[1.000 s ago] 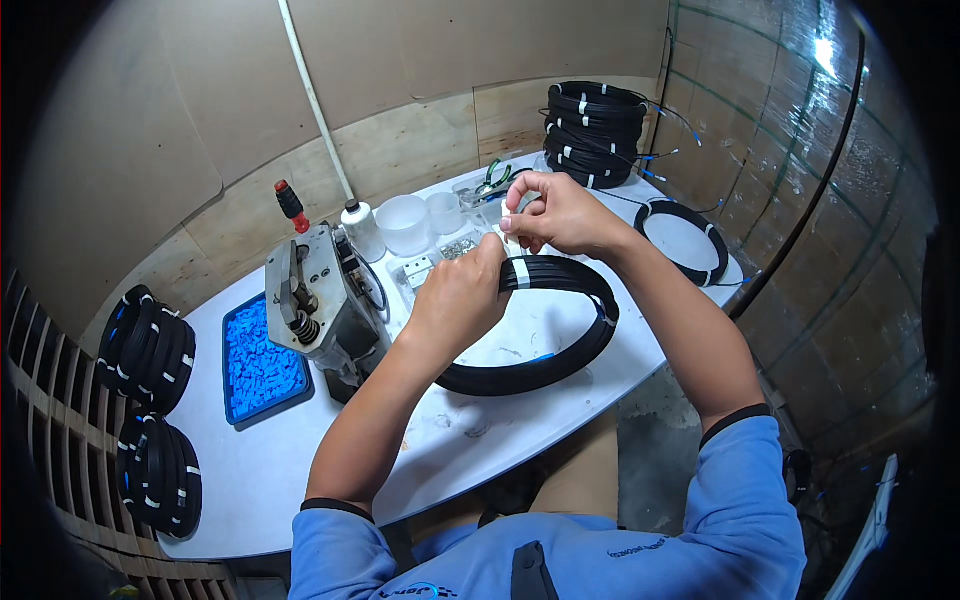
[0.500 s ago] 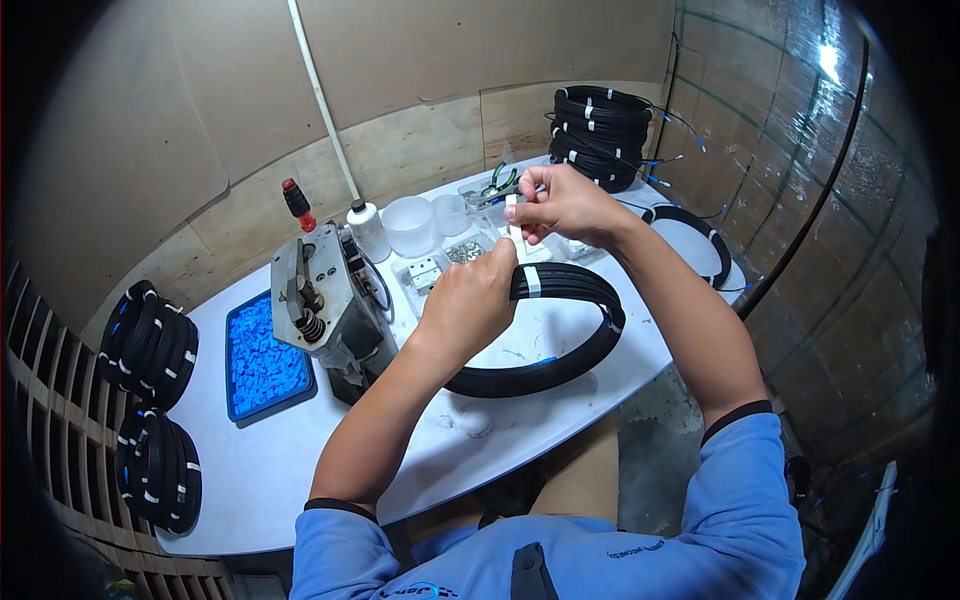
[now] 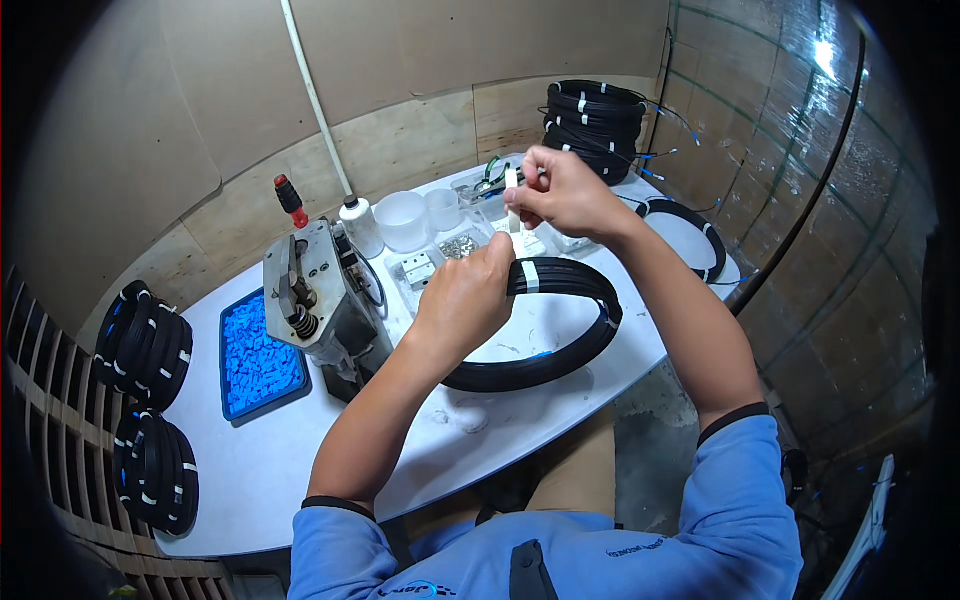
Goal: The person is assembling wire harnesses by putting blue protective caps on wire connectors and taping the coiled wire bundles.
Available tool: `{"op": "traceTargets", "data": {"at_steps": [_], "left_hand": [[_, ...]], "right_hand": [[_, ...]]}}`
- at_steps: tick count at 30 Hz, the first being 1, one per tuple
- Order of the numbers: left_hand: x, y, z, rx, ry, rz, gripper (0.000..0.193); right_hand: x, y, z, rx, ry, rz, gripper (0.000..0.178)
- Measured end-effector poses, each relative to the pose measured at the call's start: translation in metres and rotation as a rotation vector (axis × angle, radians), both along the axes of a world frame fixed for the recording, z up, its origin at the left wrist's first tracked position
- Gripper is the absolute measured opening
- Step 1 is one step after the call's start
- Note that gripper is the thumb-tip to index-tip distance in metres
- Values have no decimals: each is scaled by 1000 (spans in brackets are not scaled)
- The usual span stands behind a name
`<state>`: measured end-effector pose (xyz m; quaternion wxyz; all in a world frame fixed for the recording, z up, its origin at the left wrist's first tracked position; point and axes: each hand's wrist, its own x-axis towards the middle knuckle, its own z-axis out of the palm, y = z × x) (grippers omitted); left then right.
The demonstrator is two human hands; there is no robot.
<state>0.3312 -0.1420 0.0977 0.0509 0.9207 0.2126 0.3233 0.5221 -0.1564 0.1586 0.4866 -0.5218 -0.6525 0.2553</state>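
Observation:
A coil of black cable (image 3: 560, 372), banded with white tape, is held tilted over the white table. My left hand (image 3: 468, 298) is closed round its upper left side. Just above it, my right hand (image 3: 562, 195) pinches a short strip of white tape (image 3: 514, 218) that stands upright from the coil near my left thumb. Where the strip's lower end meets the cable is hidden by my left fingers. A finished-looking white band (image 3: 531, 276) sits on the coil to the right of my left hand.
Left of my hands stands a metal bench machine (image 3: 325, 300), with a blue tray (image 3: 262, 355) of small blue parts beside it. Behind are a bottle (image 3: 361, 228), plastic tubs (image 3: 403, 222) and pliers (image 3: 492, 178). Coil stacks (image 3: 595, 130) stand far right and far left (image 3: 145, 345).
My right hand has risen slightly, and more of the white tape strip shows between my hands. My left hand still grips the coil in nearly the same place.

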Motion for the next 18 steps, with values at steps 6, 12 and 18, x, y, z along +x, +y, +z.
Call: {"op": "traceTargets", "data": {"at_steps": [6,12,18], "left_hand": [[-5,-1,-3,6,-27,-4,17],[-5,-1,1,-48,11,22,16],[-2,8,0,-71,-2,36,18]], "right_hand": [[8,24,-24,-218,140,33,36],[4,6,11,-81,148,40,38],[-16,-35,25,181,-86,-24,33]]}}
